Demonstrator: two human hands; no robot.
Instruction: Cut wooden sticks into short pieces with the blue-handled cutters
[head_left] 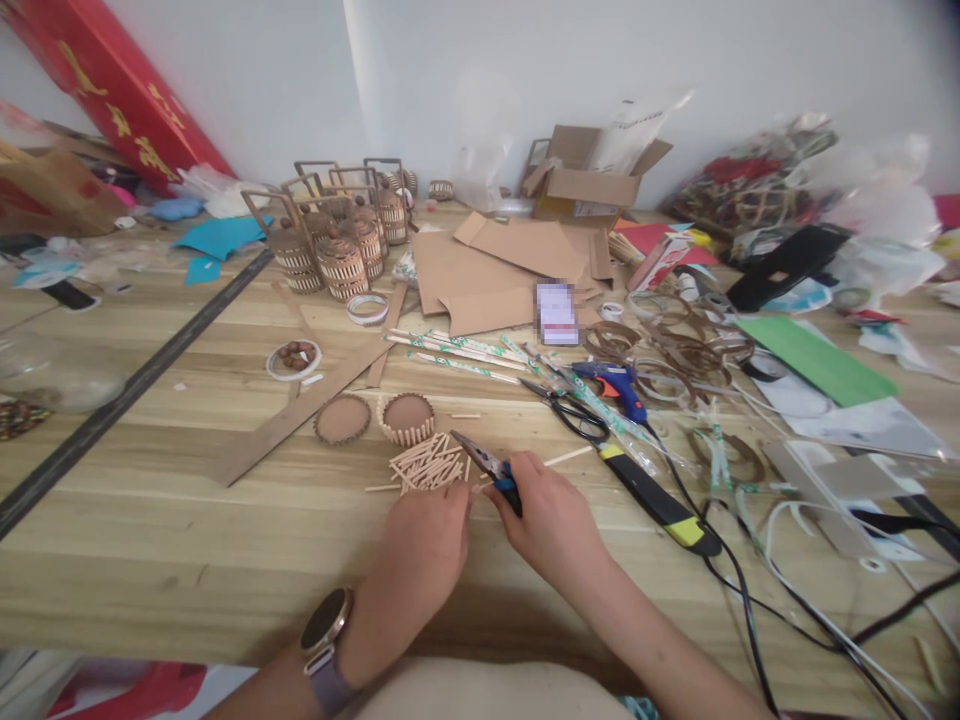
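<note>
**Pliers Gripped Over Heap of Short Sticks**

A pair of pliers (pixel 489 464) is held in the right hand (pixel 553 510), the fingers wrapped around its blue and black handles, with the nose pointed toward the left side of the table. The left hand (pixel 427 535) is brought in just beside it, its fingertips drawn toward the handles; whether anything is pinched between them cannot be told. A watch (pixel 327 622) is worn on the left wrist.

Just beyond the left hand, a heap of short sticks (pixel 426 463) is spread on the wooden table (pixel 225 570). Behind the heap, a round base edged with upright sticks (pixel 407 420) is placed beside a shallow dark-rimmed disc (pixel 341 420). Farther left, a long cardboard strip (pixel 300 415) is laid diagonally, and brown beads (pixel 294 355) are gathered inside a white ring (pixel 271 362).

To the right of the pliers, black-handled scissors (pixel 577 415), a blue glue gun (pixel 621 388) and a black-and-yellow cutter (pixel 660 500) are laid among wrapped strips and cables. Farther back, a phone (pixel 556 314) is rested by flat cardboard pieces (pixel 487 270), and small lidded baskets with tall handles (pixel 341 262) are grouped to the left of them.
</note>
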